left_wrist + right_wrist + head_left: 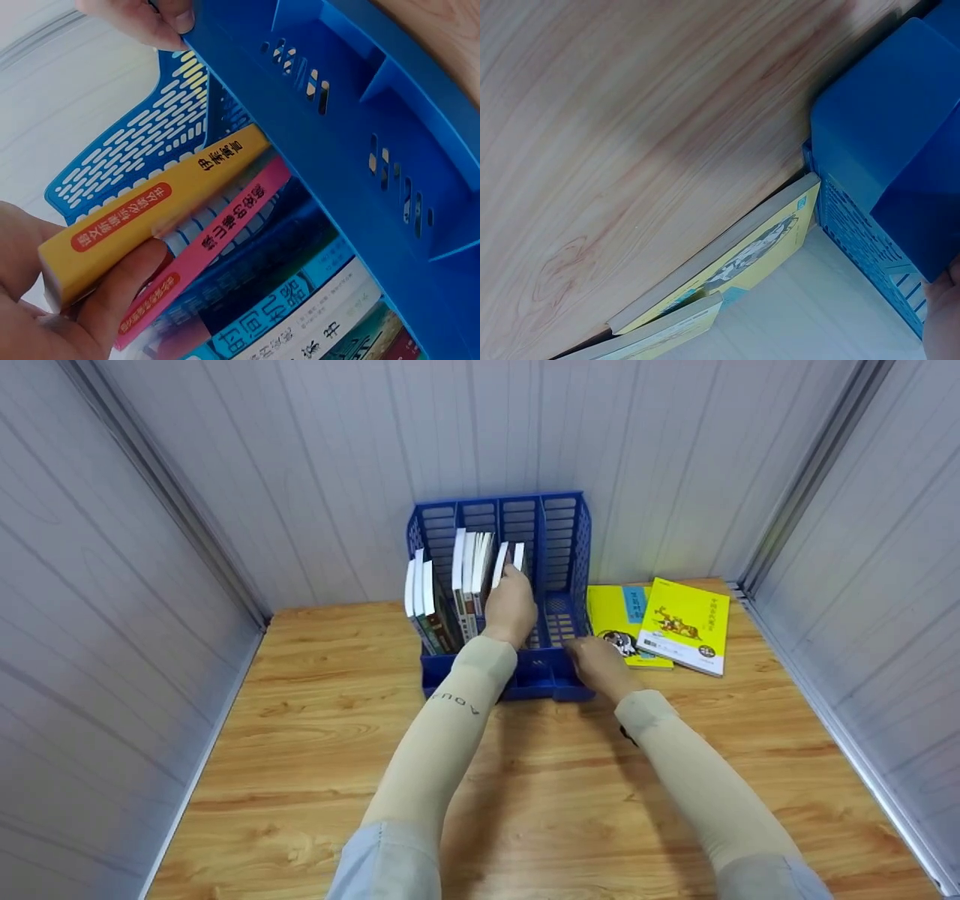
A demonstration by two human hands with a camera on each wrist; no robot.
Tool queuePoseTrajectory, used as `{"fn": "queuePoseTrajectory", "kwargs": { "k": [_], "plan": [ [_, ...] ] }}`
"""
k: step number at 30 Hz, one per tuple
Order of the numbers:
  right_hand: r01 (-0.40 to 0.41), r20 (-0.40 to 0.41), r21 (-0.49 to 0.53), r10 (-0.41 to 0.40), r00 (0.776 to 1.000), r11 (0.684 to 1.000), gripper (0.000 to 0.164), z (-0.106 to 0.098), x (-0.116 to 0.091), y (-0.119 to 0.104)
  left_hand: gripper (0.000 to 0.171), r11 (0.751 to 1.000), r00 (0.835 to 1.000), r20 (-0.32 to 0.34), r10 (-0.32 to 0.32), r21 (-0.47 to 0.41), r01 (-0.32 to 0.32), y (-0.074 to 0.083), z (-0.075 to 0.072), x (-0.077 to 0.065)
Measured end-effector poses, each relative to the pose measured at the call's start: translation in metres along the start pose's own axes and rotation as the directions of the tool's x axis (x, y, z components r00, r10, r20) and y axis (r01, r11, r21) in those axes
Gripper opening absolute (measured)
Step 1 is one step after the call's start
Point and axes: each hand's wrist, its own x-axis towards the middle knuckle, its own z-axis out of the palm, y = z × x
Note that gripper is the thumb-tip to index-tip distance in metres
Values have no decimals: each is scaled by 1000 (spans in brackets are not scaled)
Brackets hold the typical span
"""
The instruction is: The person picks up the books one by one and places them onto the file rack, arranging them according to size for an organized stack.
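Note:
A blue plastic book rack with upright dividers stands against the back wall. My left hand is over its third compartment from the left. In the left wrist view, its fingers and thumb grip a book with a yellow spine, which leans inside the rack. A book with a pink spine stands close beside it, by the fingertips. My right hand holds the rack's front rim at the right corner. In the right wrist view only a bit of that hand shows.
Upright books fill part of the leftmost compartment, and more books stand in the second. Right of the rack, two yellow books lie on the wooden table, one book partly over the other. Pale panel walls enclose three sides.

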Motion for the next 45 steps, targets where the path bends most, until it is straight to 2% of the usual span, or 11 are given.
{"fn": "queuePoseTrajectory", "kwargs": {
  "k": [5,12,14,20,23,26,29,34,38,45],
  "plan": [
    [1,7,-7,-1,1000,1000,21,1,0,0,64,999,999,24,-23,23,23,3,5,1],
    [13,-18,8,-13,1000,1000,19,-1,0,0,68,998,998,33,-60,-26,60,7,4,6],
    [22,-22,11,-22,1000,1000,19,0,-1,0,72,997,996,48,-71,-29,72,8,3,8],
    [69,-66,5,-69,995,998,16,4,-3,3,95,994,985,152,-84,-50,93,12,0,10],
    [72,-76,14,-71,995,997,16,5,-5,4,87,997,986,151,-67,-35,73,14,0,9],
    [72,-82,10,-71,994,997,15,5,-5,3,67,999,997,78,-22,32,20,15,2,9],
    [67,-75,11,-66,995,998,15,4,-5,2,50,996,1000,10,14,83,-15,15,4,11],
    [69,-73,4,-69,995,998,16,5,-4,2,37,994,999,-39,20,110,-16,12,5,14],
    [73,-76,5,-73,994,997,16,5,-3,2,34,991,999,-38,28,133,-22,9,4,15],
    [76,-100,7,-75,992,997,14,6,-3,5,29,992,997,4,76,97,-76,8,0,14]
  ]
}}
